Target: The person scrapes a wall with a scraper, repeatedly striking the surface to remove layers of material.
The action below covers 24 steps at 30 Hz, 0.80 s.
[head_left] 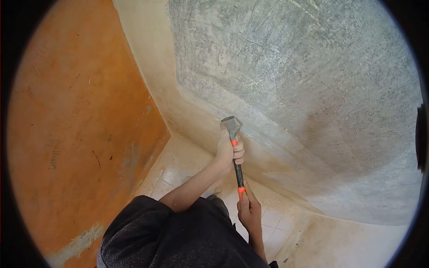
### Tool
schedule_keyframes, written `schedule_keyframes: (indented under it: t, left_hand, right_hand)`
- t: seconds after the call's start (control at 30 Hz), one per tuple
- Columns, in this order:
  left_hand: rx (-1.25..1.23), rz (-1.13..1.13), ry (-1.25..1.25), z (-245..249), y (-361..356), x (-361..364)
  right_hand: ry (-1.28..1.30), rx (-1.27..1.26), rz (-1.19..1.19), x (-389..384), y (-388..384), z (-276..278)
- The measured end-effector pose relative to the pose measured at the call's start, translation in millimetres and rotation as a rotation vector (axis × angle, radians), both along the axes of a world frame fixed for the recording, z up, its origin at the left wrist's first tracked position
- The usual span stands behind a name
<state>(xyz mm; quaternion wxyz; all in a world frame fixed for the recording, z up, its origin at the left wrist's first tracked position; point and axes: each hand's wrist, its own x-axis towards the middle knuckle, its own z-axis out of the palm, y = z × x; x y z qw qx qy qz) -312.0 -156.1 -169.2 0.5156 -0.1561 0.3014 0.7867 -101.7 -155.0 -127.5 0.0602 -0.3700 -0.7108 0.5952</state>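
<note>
Left hand is wrapped tight around the upper shaft of a long scraper with a black handle, orange bands and a flat grey metal blade, just under the blade. Right hand is closed around the bottom end of the handle, by the lower orange band. The tool stands nearly upright, with its blade pressed to the wall at the edge where the rough, grey, scratched plaster meets a band of cream paint. A smooth orange wall joins at the corner on the left, and pale floor tiles dusted with flakes lie below.

As I judge it, the main risk is the blade skidding off the hard plaster. The left hand's knuckles sit so close to the wall that a slip would rake them across the coarse surface. Too steep an angle could gouge the plaster, and the loose flakes underfoot could make the tiles slippery.
</note>
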Motion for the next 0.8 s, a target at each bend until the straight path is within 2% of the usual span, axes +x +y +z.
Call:
schedule_keyframes:
  t: [0.17, 0.23, 0.3, 0.37, 0.4, 0.43, 0.47, 0.5, 0.57, 0.63, 0.7, 0.8]
  left_hand:
    - [0.043, -0.061, -0.068, 8.2, 4.2, 6.5]
    - [0.005, 0.026, -0.06, -4.3, -6.0, -14.5]
    - [0.035, 0.045, -0.065, -7.0, -2.9, -8.8]
    - [0.058, 0.067, -0.075, -6.2, -2.7, -0.4]
    - [0.085, -0.001, -0.097, 2.6, 0.0, 5.4]
    - [0.111, -0.069, -0.118, 10.8, -0.1, 7.6]
    - [0.018, -0.009, -0.161, 17.5, -3.9, 1.6]
    - [0.015, -0.014, -0.161, 9.1, -8.6, -8.0]
    - [0.019, 0.062, 0.032, -13.6, -15.1, -25.4]
    - [-0.008, 0.073, -0.012, -4.7, -12.8, -13.0]
    - [0.097, -0.038, -0.114, 2.7, -6.5, -1.9]
    - [0.035, 0.0, -0.048, -15.2, -19.4, -27.5]
  right_hand:
    - [-0.014, -0.037, -0.067, 5.1, 1.8, 10.7]
    - [0.033, 0.027, 0.066, -14.4, -1.5, 4.0]
    - [0.055, -0.01, 0.109, -14.7, 1.9, -5.9]
    - [-0.044, 0.045, 0.006, -0.8, -1.6, 14.3]
    - [-0.073, -0.01, -0.06, 2.1, -7.3, 24.5]
    - [-0.075, -0.008, -0.055, -2.6, -6.4, 23.0]
    - [-0.071, 0.022, 0.006, -9.8, -5.3, 18.3]
    - [-0.067, 0.052, 0.063, -17.2, -4.3, 11.0]
    - [-0.004, 0.023, 0.084, -27.3, -2.7, -5.8]
    - [-0.02, 0.015, 0.005, -17.9, -5.9, 3.7]
    - [-0.09, 0.015, -0.013, -14.5, -6.6, 14.5]
    - [-0.047, 0.027, 0.064, -36.4, -10.2, 1.4]
